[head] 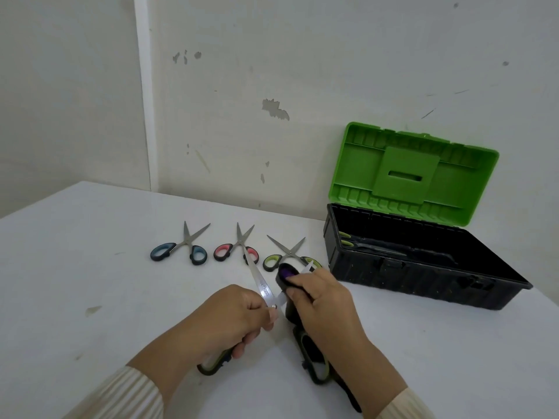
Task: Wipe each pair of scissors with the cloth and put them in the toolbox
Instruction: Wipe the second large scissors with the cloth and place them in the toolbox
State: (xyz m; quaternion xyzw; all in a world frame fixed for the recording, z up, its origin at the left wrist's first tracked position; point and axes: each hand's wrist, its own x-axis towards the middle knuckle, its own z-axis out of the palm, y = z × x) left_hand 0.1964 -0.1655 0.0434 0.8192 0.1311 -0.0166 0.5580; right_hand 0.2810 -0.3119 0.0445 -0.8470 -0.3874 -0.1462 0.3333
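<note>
My left hand [230, 319] grips one handle of an open pair of green-and-black scissors [262, 287]; one blade points up and away from me. My right hand [323, 306] presses a dark cloth with a purple patch [286, 275] around the other blade, whose tip [309, 265] sticks out past the cloth. The second handle [314, 368] lies under my right wrist. On the table beyond lie blue-handled scissors [181, 249], pink-handled scissors [237, 249] and green-handled scissors [289, 257], all open. The toolbox [393, 273] stands open at the right, with one green-handled pair [348, 239] inside.
The toolbox's green lid [414, 173] leans back against the white wall. The white table [90, 282] runs to the wall behind and meets a corner at the far left. A small stain [92, 309] marks the table left of my hands.
</note>
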